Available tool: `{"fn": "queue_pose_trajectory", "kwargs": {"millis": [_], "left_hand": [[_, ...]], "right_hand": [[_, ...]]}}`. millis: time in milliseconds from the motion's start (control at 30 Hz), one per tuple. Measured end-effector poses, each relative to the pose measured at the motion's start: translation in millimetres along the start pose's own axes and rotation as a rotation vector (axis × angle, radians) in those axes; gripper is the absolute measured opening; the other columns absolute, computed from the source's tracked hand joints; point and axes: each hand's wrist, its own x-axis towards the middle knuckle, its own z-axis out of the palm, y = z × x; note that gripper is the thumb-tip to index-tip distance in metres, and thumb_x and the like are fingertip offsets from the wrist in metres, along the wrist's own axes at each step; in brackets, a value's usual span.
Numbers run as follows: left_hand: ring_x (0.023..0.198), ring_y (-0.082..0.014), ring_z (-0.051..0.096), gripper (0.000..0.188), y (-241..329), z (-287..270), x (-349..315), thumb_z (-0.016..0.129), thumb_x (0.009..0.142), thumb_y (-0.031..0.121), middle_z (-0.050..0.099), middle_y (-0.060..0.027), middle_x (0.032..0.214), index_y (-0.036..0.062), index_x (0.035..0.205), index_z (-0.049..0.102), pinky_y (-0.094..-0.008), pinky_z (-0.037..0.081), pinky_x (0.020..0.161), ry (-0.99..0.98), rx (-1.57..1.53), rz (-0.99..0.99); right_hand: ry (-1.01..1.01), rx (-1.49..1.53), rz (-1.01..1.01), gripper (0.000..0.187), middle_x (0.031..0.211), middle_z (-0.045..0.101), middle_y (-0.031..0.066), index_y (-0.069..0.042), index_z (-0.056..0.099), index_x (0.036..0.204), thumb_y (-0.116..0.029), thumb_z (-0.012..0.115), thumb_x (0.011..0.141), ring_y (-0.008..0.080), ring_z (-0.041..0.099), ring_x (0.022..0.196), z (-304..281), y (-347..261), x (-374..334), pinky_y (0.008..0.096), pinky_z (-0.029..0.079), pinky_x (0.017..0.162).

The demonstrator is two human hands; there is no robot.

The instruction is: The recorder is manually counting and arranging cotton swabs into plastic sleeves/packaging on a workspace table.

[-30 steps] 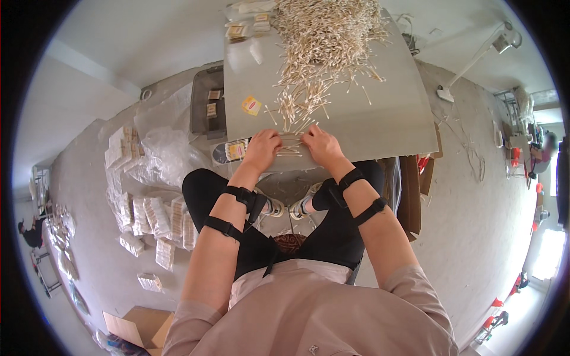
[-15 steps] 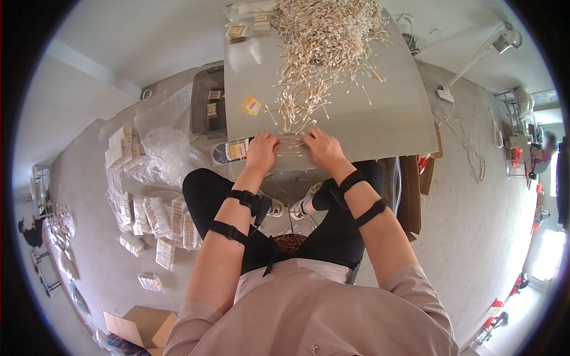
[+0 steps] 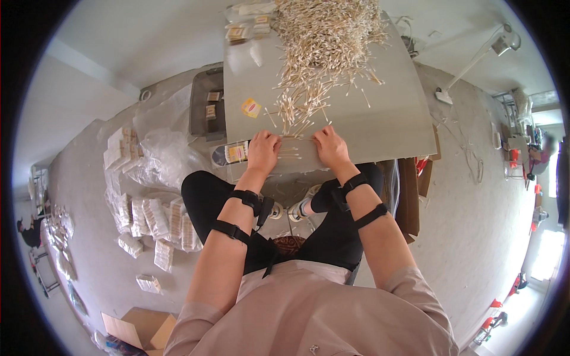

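Near the table's front edge, a short row of cotton swabs (image 3: 290, 157) lies sideways between my hands. My left hand (image 3: 263, 152) is closed, its bent fingers on the left ends of these swabs, hiding those ends. Pinched together, the fingertips of my right hand (image 3: 332, 148) meet the right end of the farthest swab; the exact grip is partly hidden. Left of my left hand rests a flat pack of swabs with a yellow label (image 3: 237, 152). Beyond my hands, loose swabs trail down from a large heap of cotton swabs (image 3: 332, 41).
A yellow card (image 3: 251, 107) lies on the grey table (image 3: 392, 113). Small packs (image 3: 237, 32) sit at its far left. Beside it stands a dark bin (image 3: 205, 121) with packs inside. Bagged swab bundles (image 3: 155, 216) cover the floor at left; cardboard (image 3: 408, 196) stands at right.
My right hand has shifted right, away from the swab row, leaving a wider gap between my hands. My left hand has barely moved.
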Motion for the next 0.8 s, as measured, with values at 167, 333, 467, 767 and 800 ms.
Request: {"fn": "queue_pose_trajectory", "kwargs": {"millis": [167,333,467,767,800], "left_hand": [[0.092,-0.0317,0.058,0.004,-3.5,2.3,-3.2,0.068,0.08,0.011,0.057,-0.0086,0.089,0.0087,0.083,0.067,-0.0429,0.047,0.079,-0.034,0.033,0.027],[0.092,-0.0315,0.058,0.004,-1.9,-1.7,-6.1,0.069,0.08,0.011,0.057,-0.009,0.089,0.0087,0.083,0.067,-0.0427,0.047,0.079,-0.1,0.008,0.024],[0.092,-0.0311,0.058,0.005,-0.2,2.5,4.2,0.069,0.08,0.01,0.057,-0.0087,0.089,0.0091,0.084,0.067,-0.0426,0.048,0.079,-0.011,-0.034,0.029],[0.089,-0.0298,0.057,0.006,0.2,14.8,15.8,0.07,0.078,0.01,0.056,-0.0068,0.088,0.0099,0.082,0.066,-0.0417,0.048,0.077,0.014,0.039,0.06],[0.09,-0.0296,0.057,0.006,0.2,14.2,14.4,0.071,0.078,0.01,0.056,-0.0067,0.088,0.0098,0.081,0.066,-0.0417,0.048,0.078,0.003,0.048,0.06]], "right_hand": [[-0.052,0.028,0.013,0.006,0.096,0.054,0.0114,-0.01,0.062,0.092,-0.012,0.059,0.086,0.0345,0.061,0.086,1.3,-3.7,-1.0,0.0441,0.052,0.073],[-0.003,0.052,0.012,0.004,0.095,0.055,0.0115,-0.009,0.063,0.09,-0.012,0.06,0.087,0.0344,0.061,0.084,2.4,1.7,-9.5,0.0437,0.052,0.072],[0.041,0.067,0.064,0.004,0.095,0.056,0.0116,-0.009,0.063,0.088,-0.012,0.062,0.087,0.0347,0.061,0.083,6.1,-2.0,-7.7,0.0433,0.051,0.071],[0.059,0.088,0.129,0.004,0.094,0.056,0.0121,-0.008,0.062,0.087,-0.012,0.062,0.086,0.0352,0.061,0.083,9.2,-7.0,-6.4,0.0436,0.051,0.072],[0.058,0.09,0.129,0.004,0.094,0.056,0.0121,-0.008,0.062,0.087,-0.012,0.062,0.086,0.0352,0.061,0.083,8.1,-6.9,-6.5,0.0436,0.051,0.072]]}}
